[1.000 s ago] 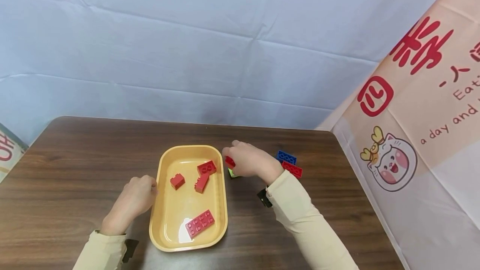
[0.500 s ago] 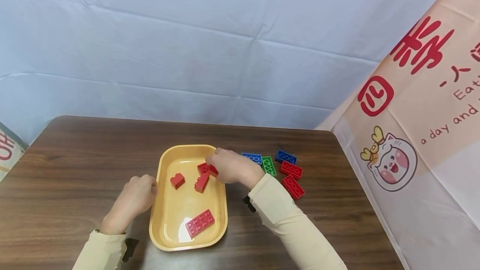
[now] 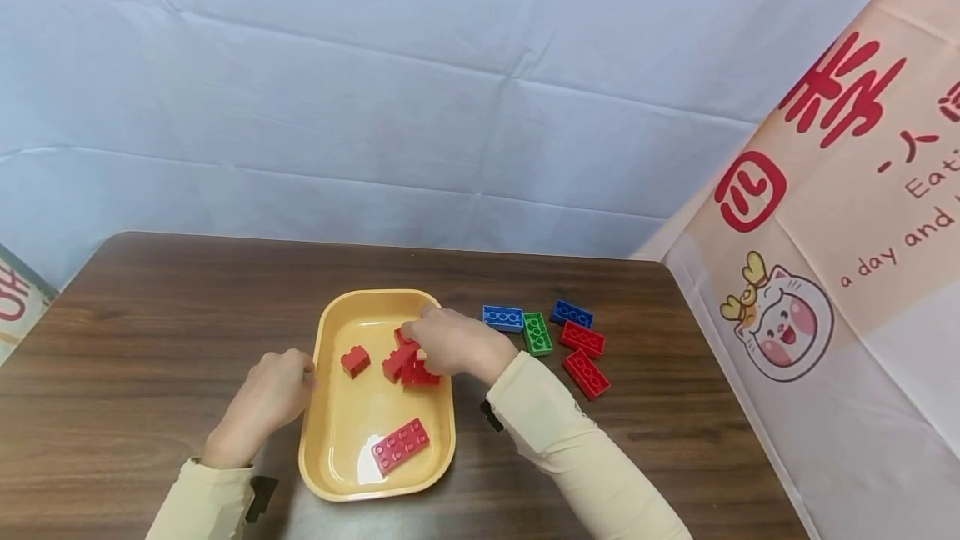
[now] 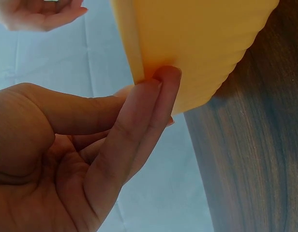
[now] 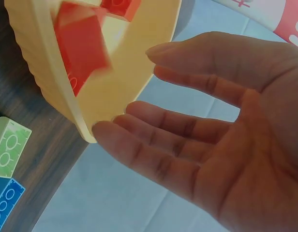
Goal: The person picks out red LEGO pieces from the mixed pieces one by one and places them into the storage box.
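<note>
A yellow tray point(image 3: 345, 419) stands on the wooden table with several red toy bricks in it. My left hand point(image 3: 273, 390) pinches the tray's left rim between thumb and fingers, as the left wrist view shows. Over the tray's far right part is my right hand point(image 3: 461, 344), its fingers parted around nothing in the right wrist view. A blurred red brick point(image 5: 83, 41) lies just beyond those fingertips, inside the tray and apart from them. Left of it in the head view sits a small red brick point(image 3: 355, 362). A larger pinkish-red brick point(image 3: 401, 446) lies near the front.
Right of the tray, a blue brick point(image 3: 502, 318) lies beside a green brick point(image 3: 537, 333). Farther right are another blue brick point(image 3: 572, 313) and two red bricks, one behind point(image 3: 582, 339) the other. A pale cloth point(image 3: 375, 107) hangs behind the table.
My right hand has carried a red brick left from the table to over the tray and let it go there. The left hand stays at the rim.
</note>
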Tool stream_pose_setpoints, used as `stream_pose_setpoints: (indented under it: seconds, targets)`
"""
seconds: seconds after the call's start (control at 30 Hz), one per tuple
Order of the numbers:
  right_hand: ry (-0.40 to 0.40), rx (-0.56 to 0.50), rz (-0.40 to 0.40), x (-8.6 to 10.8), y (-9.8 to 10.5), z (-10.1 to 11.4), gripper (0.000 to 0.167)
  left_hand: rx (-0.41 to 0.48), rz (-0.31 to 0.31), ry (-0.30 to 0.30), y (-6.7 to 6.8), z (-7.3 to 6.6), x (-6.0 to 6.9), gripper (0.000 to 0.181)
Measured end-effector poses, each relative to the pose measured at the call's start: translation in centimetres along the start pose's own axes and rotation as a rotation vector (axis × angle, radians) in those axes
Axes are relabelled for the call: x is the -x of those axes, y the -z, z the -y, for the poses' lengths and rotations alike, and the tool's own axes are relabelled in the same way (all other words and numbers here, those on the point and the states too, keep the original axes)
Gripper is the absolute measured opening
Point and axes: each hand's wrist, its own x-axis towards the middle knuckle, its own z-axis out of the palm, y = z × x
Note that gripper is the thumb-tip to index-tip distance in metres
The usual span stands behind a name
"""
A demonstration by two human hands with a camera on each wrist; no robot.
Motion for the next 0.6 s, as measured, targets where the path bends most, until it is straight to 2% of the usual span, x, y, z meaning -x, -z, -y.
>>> stream_pose_setpoints:
  seconds: [0.17, 0.6]
  targets:
    - [-0.01, -0.005, 0.013, 0.0, 0.0, -0.4, 0.045, 0.001, 0.003, -0.001, 0.1, 0.0, 0.0, 0.018]
    - [0.009, 0.032, -0.019, 0.7, 0.2, -1.1, 0.039, 0.0, 0.008, 0.004, 0.0, 0.0, -0.1, 0.017]
